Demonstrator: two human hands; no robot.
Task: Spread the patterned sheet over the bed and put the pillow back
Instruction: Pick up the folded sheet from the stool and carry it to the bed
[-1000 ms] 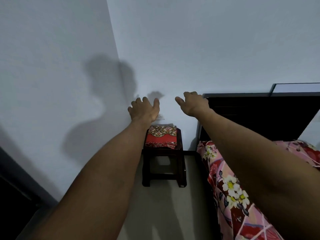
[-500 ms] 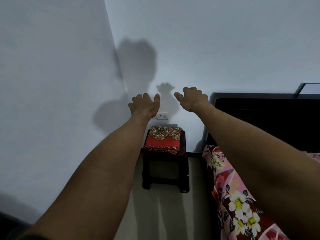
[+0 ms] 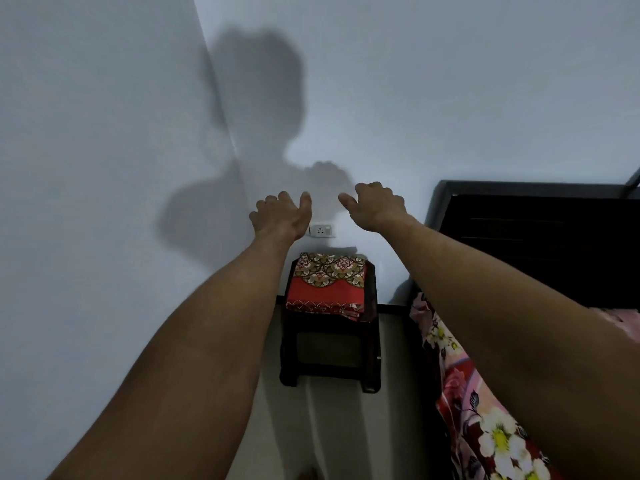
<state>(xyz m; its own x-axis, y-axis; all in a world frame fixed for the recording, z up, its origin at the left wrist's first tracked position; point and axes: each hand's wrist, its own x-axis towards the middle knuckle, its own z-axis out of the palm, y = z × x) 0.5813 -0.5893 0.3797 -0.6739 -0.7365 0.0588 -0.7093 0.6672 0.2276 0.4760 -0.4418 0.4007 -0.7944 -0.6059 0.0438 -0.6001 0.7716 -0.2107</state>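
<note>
The left hand point(image 3: 278, 216) is being held out with a loose, empty grip toward the folded patterned sheet point(image 3: 327, 287), lying on the stool point(image 3: 329, 351); the right hand point(image 3: 375, 206) is being held likewise. Probably soft and light, the sheet should be taken by its side edges. Compared with earlier, the stool is being seen nearer.

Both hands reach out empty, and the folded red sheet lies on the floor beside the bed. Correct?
Not quite: the head view shows the folded red sheet lying on the dark stool, not the floor. The rest holds: the left hand and right hand reach out empty, and the stool stands beside the bed.
</note>
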